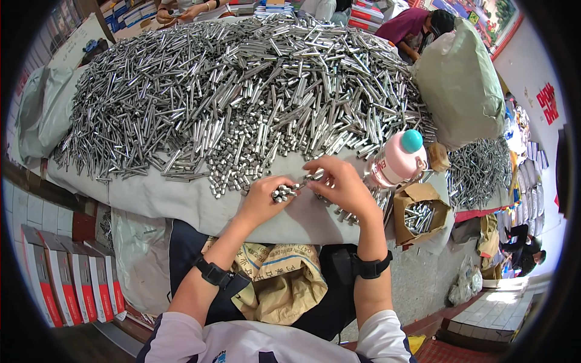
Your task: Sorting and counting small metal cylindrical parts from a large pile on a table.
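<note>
My left hand (262,198) is curled around a small cluster of short metal cylinders (282,193) just above the near edge of the cloth-covered table (200,198). Close beside it, my right hand (344,189) has its thumb and fingers pinched on a slim metal tube (311,179), whose end points toward the left hand's cluster. Fingers partly cover the tube. Loose short metal cylinders (227,172) lie just beyond my hands, at the front of a broad heap of shiny metal tubes (242,91).
Right of my hands stand a pink bottle (392,162) with a teal cap and an open cardboard box (400,218) of metal pieces. A pale sack (460,85) sits at the far right. A paper sack (284,296) lies on my lap. Other people (417,27) work across the table.
</note>
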`<act>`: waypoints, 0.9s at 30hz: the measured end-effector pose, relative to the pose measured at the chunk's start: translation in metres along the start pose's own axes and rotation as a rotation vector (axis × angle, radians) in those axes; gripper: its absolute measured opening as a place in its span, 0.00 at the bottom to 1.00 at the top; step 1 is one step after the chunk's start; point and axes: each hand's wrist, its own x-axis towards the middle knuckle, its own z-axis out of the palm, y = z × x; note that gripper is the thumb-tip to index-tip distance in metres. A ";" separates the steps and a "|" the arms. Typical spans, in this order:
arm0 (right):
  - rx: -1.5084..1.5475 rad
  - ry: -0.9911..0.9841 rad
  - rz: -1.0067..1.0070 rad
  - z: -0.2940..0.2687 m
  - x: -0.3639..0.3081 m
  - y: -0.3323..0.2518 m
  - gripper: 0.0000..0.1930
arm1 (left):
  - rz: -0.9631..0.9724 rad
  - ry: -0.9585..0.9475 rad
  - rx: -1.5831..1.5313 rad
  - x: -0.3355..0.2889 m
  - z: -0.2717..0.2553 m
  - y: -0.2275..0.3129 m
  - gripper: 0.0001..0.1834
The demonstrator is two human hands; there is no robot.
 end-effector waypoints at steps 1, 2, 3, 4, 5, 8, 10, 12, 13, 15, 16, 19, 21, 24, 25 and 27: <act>-0.001 0.000 -0.002 0.000 0.000 0.003 0.07 | 0.001 0.001 0.001 0.000 0.000 0.000 0.12; -0.067 -0.039 0.006 0.001 0.000 0.008 0.07 | 0.011 -0.005 0.005 0.000 0.001 -0.001 0.12; -0.133 -0.077 0.018 0.001 0.000 0.008 0.07 | 0.019 -0.013 0.008 0.000 0.001 -0.003 0.12; -0.133 -0.077 0.018 0.002 0.001 0.005 0.07 | 0.019 -0.014 0.008 0.000 0.002 -0.004 0.12; -0.336 -0.079 0.128 0.003 0.004 0.001 0.07 | 0.025 -0.013 0.011 0.000 0.003 -0.006 0.12; -0.326 -0.064 0.143 0.000 0.004 -0.003 0.07 | 0.017 -0.009 0.022 -0.002 0.001 -0.005 0.13; -0.118 -0.042 0.048 0.000 0.001 0.003 0.07 | 0.008 -0.006 0.026 -0.001 0.001 -0.003 0.13; -0.050 -0.070 -0.035 0.006 0.001 0.012 0.08 | 0.010 0.018 -0.012 0.000 0.003 -0.003 0.13; -0.049 -0.068 -0.034 0.005 0.002 0.011 0.08 | 0.010 0.017 -0.012 0.000 0.004 -0.003 0.13; -0.478 -0.160 0.139 0.004 0.004 0.002 0.08 | -0.004 -0.013 -0.016 0.000 0.002 -0.003 0.13; -0.474 -0.161 0.137 0.004 0.004 0.000 0.08 | -0.006 -0.014 -0.012 -0.001 0.001 -0.005 0.13; -0.261 -0.116 0.101 0.002 0.003 0.005 0.08 | 0.018 -0.004 0.008 -0.001 0.002 -0.006 0.13; -0.094 -0.122 -0.078 0.006 0.003 0.017 0.09 | 0.028 -0.007 -0.003 0.000 0.003 -0.005 0.13; -0.124 -0.105 0.036 0.008 0.002 0.013 0.10 | 0.009 0.013 0.000 0.000 0.003 -0.003 0.13; -0.122 -0.108 0.036 0.007 0.003 0.008 0.10 | 0.006 0.014 0.001 0.000 0.003 -0.003 0.13; -0.435 -0.192 0.176 0.005 0.007 -0.003 0.08 | 0.029 0.002 0.035 0.001 0.002 -0.002 0.13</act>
